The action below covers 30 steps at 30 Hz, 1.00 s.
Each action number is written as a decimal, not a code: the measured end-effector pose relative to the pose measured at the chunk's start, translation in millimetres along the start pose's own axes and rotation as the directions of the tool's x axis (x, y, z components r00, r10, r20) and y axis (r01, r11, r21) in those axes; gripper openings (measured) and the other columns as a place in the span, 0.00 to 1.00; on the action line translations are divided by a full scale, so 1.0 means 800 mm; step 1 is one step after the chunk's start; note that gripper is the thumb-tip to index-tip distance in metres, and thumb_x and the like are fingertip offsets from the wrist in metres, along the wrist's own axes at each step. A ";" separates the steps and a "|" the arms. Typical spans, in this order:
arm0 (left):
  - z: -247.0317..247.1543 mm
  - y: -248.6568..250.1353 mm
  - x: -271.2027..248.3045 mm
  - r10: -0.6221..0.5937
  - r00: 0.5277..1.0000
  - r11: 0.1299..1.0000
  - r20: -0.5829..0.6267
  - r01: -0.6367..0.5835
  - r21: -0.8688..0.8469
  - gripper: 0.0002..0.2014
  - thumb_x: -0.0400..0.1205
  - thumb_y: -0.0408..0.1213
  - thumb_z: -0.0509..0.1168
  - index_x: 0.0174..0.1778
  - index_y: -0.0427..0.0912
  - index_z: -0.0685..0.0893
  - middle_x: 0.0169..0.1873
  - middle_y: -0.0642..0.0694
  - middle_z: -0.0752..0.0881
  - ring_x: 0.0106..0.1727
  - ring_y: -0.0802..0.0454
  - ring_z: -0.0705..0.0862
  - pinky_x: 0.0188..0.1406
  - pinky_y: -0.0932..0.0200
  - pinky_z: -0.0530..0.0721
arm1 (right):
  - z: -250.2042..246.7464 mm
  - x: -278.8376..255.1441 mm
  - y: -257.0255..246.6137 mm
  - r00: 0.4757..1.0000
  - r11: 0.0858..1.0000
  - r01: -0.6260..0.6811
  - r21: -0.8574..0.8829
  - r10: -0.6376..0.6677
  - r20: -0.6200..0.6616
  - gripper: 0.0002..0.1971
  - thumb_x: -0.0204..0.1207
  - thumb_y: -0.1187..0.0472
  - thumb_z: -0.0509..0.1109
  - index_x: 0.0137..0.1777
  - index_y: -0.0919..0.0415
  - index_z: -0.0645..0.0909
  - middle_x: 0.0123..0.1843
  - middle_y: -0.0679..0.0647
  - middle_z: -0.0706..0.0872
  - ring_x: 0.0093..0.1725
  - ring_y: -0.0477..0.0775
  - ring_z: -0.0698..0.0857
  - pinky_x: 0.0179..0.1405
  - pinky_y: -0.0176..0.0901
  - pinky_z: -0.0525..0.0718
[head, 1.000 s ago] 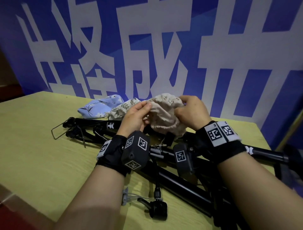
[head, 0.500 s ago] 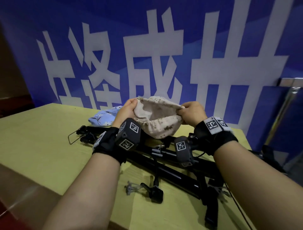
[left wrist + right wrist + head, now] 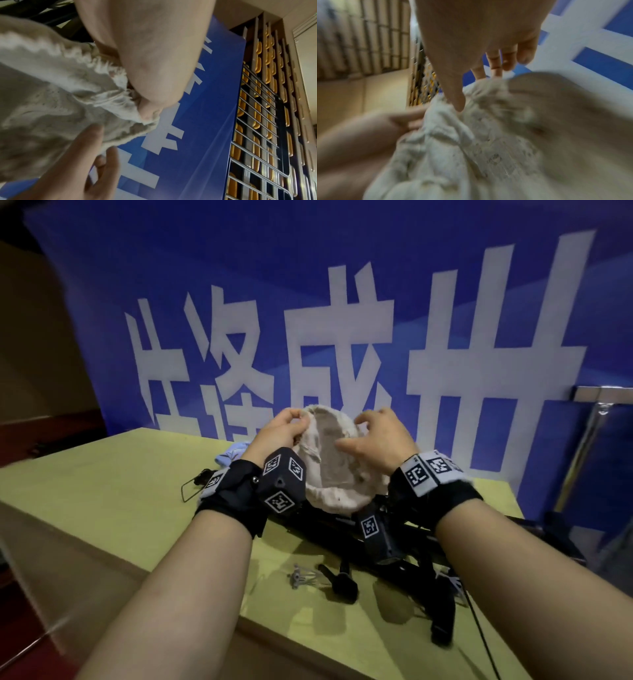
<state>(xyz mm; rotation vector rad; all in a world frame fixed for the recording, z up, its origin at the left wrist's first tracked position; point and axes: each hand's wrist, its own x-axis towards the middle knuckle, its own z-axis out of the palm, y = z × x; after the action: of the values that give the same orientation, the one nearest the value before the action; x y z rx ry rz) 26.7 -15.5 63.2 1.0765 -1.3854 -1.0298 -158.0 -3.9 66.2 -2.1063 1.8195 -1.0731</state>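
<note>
Yellow table [image 3: 102, 508] — left hand [image 3: 279, 433] tight on cloth [image 3: 337, 477]

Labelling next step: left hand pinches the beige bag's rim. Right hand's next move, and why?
Probably pinch the rim opposite: the right hand has loose fingers, only its thumb on the beige bag, which the left hand alone holds above the black tripod.
</note>
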 end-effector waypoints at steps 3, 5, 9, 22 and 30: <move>0.016 0.007 -0.005 0.008 0.997 0.999 0.074 -0.005 -0.038 0.05 0.84 0.35 0.64 0.43 0.47 0.83 0.40 0.44 0.86 0.44 0.46 0.83 0.55 0.47 0.79 | -0.004 -0.007 -0.025 0.993 0.973 0.018 -0.229 -0.044 -0.107 0.20 0.73 0.41 0.68 0.53 0.56 0.85 0.53 0.52 0.84 0.49 0.57 0.83 0.41 0.44 0.79; 0.025 0.013 -0.010 0.046 0.995 0.999 0.090 -0.047 0.012 0.05 0.83 0.34 0.66 0.42 0.45 0.84 0.40 0.45 0.86 0.44 0.49 0.85 0.55 0.53 0.82 | -0.010 -0.006 -0.031 0.995 0.959 -0.036 -0.281 0.010 -0.096 0.15 0.76 0.47 0.65 0.48 0.59 0.85 0.44 0.55 0.85 0.42 0.59 0.82 0.36 0.43 0.76; 0.028 0.016 -0.019 0.095 0.995 0.980 0.042 -0.101 0.169 0.05 0.80 0.29 0.68 0.46 0.43 0.85 0.39 0.48 0.84 0.40 0.56 0.83 0.35 0.73 0.81 | -0.027 -0.006 -0.028 0.998 0.987 -0.062 -0.150 0.058 -0.025 0.09 0.73 0.62 0.64 0.40 0.66 0.84 0.35 0.58 0.84 0.36 0.61 0.81 0.28 0.40 0.77; 0.016 -0.011 -0.018 0.056 0.964 0.938 -0.260 0.038 0.344 0.01 0.80 0.35 0.64 0.43 0.44 0.81 0.34 0.46 0.83 0.36 0.45 0.82 0.45 0.47 0.85 | -0.067 0.010 0.024 0.976 0.956 -0.090 0.280 0.140 -0.166 0.12 0.77 0.68 0.61 0.49 0.58 0.86 0.44 0.55 0.86 0.45 0.55 0.85 0.46 0.44 0.84; -0.018 -0.015 -0.014 -0.029 0.900 0.999 -0.435 0.040 0.016 0.05 0.83 0.27 0.59 0.52 0.35 0.79 0.35 0.42 0.83 0.23 0.56 0.85 0.16 0.69 0.78 | -0.058 0.008 0.065 0.961 0.969 -0.206 0.134 0.226 -0.156 0.13 0.75 0.71 0.60 0.42 0.56 0.84 0.46 0.59 0.88 0.46 0.59 0.86 0.41 0.45 0.83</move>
<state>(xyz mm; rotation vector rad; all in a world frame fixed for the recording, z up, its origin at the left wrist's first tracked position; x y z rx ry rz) 42.5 -7.4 50.2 1.2632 -1.0189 -0.7363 -227.3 -7.6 74.3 -1.7494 1.9546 -1.3006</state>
